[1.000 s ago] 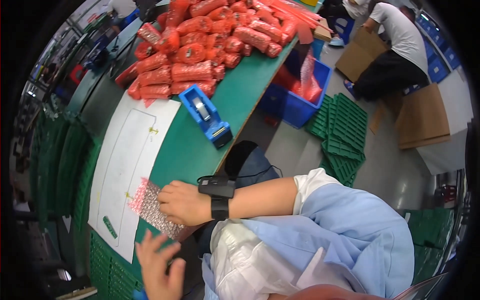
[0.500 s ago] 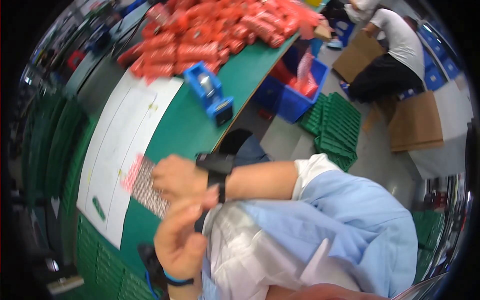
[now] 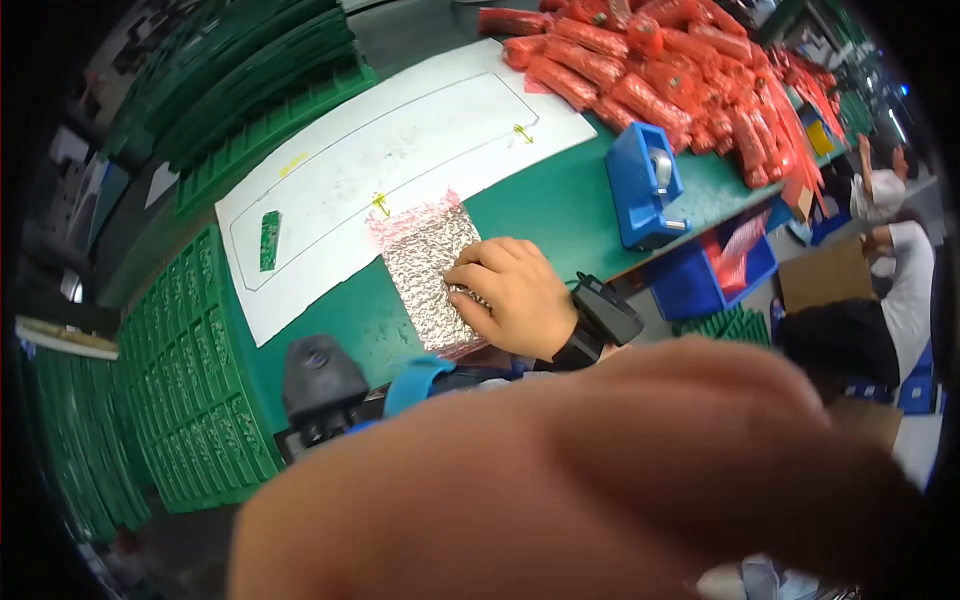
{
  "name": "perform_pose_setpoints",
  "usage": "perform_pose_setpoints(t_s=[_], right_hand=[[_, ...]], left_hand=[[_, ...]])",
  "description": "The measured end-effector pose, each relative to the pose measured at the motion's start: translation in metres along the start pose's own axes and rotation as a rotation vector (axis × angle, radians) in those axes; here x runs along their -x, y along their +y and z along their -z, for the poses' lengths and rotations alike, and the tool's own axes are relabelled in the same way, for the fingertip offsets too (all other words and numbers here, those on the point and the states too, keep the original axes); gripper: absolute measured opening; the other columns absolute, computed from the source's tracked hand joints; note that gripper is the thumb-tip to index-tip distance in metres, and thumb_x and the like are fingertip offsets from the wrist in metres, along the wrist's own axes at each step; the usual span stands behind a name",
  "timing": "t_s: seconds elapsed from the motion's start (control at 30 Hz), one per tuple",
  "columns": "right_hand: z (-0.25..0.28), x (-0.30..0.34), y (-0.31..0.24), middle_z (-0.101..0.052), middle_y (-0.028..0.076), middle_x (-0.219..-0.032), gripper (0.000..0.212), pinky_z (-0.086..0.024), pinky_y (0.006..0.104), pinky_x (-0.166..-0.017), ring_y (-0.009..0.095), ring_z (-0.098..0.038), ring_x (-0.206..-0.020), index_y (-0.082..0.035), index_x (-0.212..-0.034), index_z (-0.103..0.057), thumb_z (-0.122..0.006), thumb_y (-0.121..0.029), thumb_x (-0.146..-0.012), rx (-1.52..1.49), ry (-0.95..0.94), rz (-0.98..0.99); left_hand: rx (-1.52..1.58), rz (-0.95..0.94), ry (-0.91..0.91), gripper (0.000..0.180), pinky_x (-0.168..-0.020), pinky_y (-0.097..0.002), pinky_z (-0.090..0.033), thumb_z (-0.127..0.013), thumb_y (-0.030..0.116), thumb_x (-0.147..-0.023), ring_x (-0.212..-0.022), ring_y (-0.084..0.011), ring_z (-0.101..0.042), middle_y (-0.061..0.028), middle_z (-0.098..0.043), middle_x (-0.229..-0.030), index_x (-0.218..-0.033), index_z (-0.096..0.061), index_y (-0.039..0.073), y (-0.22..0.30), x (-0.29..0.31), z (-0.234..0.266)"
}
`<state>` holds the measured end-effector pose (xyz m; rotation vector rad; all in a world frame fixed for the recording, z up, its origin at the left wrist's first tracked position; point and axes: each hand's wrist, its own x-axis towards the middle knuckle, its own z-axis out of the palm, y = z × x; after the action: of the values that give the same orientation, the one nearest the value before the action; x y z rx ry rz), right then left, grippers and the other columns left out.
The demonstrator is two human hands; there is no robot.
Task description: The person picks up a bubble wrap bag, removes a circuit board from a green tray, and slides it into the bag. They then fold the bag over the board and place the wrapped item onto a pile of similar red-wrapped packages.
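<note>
My right hand (image 3: 515,295), with a black device on its wrist, lies on a silvery bubble-wrap piece (image 3: 420,265) with a reddish end. The fingers are a little apart, the palm down on its right side. This wrap rests on the green table top, its reddish end over the edge of a white sheet (image 3: 330,160). My left hand (image 3: 470,490) is blurred and very near, filling the lower middle; its fingers cannot be made out clearly. A small green circuit board (image 3: 270,240) lies on the sheet's left part.
A blue tape dispenser (image 3: 640,185) stands right of the sheet, before a heap of red bubble-wrapped bundles (image 3: 650,75). Green trays (image 3: 195,380) stand at the left. A dark grey device (image 3: 320,375) sits near the front edge. Another person (image 3: 860,325) is beside cardboard at the right.
The view has turned, so the table shows more squarely. My left hand has come from beside the right wrist up close to the camera. My right hand stays on the bubble wrap.
</note>
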<state>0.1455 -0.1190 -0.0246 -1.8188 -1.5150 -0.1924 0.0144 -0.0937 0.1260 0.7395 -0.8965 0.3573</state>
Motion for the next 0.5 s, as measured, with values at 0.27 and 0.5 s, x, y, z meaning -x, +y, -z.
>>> perform_pose_setpoints(t_s=[0.27,0.5], right_hand=[[0.009,-0.004,-0.002,-0.063,0.005,-0.100,0.016,-0.044,0.0381,-0.083,0.025,-0.060,-0.095,-0.011,-0.096,-0.068,-0.069,-0.018,-0.082,-0.005,-0.028,0.012],[0.003,-0.005,-0.001,-0.063,0.004,-0.100,0.016,-0.044,0.0375,-0.083,0.024,-0.059,-0.096,-0.012,-0.095,-0.068,-0.069,-0.020,-0.082,0.021,-0.012,0.000]], left_hand=[[0.058,-0.156,-0.037,0.023,-0.094,-0.0421,-0.046,-0.049,0.007,-0.095,-0.110,-0.0286,-0.060,-0.0165,-0.064,-0.117,-0.112,-0.063,0.002,0.026,0.000,-0.013],[0.109,-0.206,-0.080,0.023,-0.091,-0.0398,-0.047,-0.047,0.005,-0.094,-0.108,-0.0269,-0.061,-0.0149,-0.065,-0.115,-0.108,-0.066,0.002,0.036,-0.008,-0.007]])
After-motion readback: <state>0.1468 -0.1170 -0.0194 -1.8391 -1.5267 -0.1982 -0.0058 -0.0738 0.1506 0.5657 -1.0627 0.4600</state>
